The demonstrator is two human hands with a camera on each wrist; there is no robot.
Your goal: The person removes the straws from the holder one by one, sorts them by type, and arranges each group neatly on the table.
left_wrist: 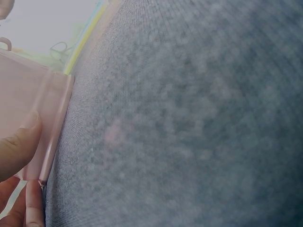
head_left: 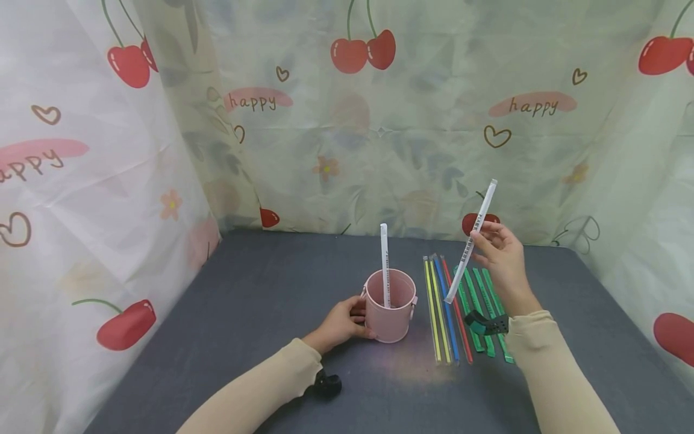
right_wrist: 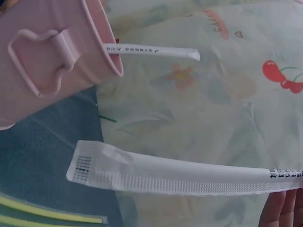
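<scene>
A small pink metal bucket (head_left: 389,327) with side handles stands upright on the dark table. Inside it leans one white paper-wrapped straw (head_left: 385,256), its upper part sticking out above the rim. My left hand (head_left: 340,323) holds the bucket from its left side; the left wrist view has the thumb (left_wrist: 21,146) against the wall and fingers near the base. To the right and higher up, my right hand (head_left: 504,262) pinches a second white paper-wrapped straw (head_left: 464,260), tilted with its lower end toward the bucket. Printed lettering and a crimped end of this straw (right_wrist: 189,177) appear in the right wrist view.
Right of the bucket lie two yellow straws (head_left: 435,319), a blue straw (head_left: 447,310) and a red straw (head_left: 459,319) in clear wrappers. Several green-wrapped straws (head_left: 484,301) lie beyond them, partly under the right wrist. A cherry-print curtain (head_left: 303,175) surrounds the table (head_left: 271,283).
</scene>
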